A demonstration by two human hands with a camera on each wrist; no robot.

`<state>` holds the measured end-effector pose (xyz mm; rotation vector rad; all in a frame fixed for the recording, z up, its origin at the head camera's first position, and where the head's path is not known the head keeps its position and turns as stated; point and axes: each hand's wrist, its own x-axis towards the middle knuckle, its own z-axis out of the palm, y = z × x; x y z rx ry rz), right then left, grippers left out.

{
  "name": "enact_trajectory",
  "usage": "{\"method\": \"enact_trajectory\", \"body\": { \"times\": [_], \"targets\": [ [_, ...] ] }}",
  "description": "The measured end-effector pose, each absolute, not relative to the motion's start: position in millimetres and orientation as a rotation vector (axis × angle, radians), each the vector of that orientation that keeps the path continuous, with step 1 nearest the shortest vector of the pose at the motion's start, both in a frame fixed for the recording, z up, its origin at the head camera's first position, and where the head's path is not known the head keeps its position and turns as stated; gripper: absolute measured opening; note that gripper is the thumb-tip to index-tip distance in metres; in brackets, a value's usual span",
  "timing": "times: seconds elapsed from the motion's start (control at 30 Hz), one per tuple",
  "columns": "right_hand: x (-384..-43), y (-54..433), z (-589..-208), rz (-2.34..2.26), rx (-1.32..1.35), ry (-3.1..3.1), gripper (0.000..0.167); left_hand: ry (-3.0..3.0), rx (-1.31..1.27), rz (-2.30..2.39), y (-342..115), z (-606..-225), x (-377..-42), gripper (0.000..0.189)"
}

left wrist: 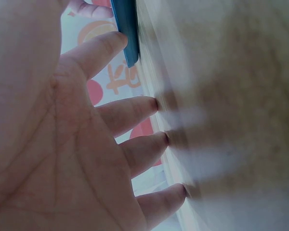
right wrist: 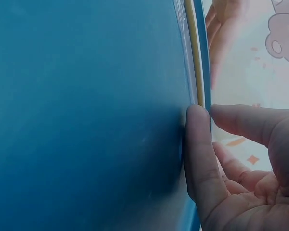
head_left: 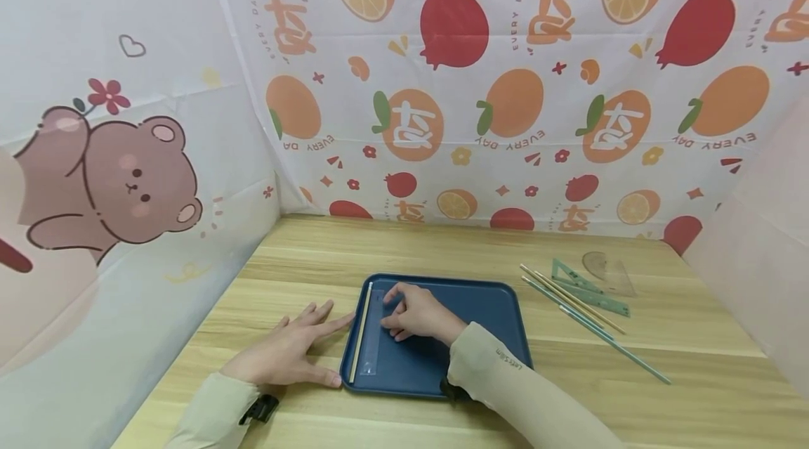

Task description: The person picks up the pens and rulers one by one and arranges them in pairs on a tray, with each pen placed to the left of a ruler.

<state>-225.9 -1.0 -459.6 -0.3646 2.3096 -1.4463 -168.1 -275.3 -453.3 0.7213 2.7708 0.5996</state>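
With left fingers spread at the tray and right fingers slightly parted beside the ruler — could jog it against the stick through careless brushing.

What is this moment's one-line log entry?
left hand: touching tray | right hand: over tray | clear strip: in tray, beside pale stick

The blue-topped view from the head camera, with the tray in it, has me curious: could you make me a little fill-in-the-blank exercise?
1. In the head view, the thin stick lies just to the ____ of the clear ruler.
2. Both lie on a tray coloured ____.
3. The hand over the tray is the person's ____ one.
4. The drawn animal is a ____.

Missing words: left; blue; right; bear.
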Motion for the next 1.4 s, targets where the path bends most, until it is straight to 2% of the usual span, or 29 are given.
{"method": "enact_trajectory", "body": {
  "times": [0.83,1.4],
  "targets": [
    [-232.4,50.2,-461.8,-1.376,-0.486,2.41,0.032,2.792,0.74,0.597,-277.2,-452.6,-168.1,0.106],
    [-219.5,108.1,-456.9,-1.313,-0.526,2.572,0.034,2.784,0.742,0.609,-274.0,-452.6,-167.8,0.107]
  ]
}}
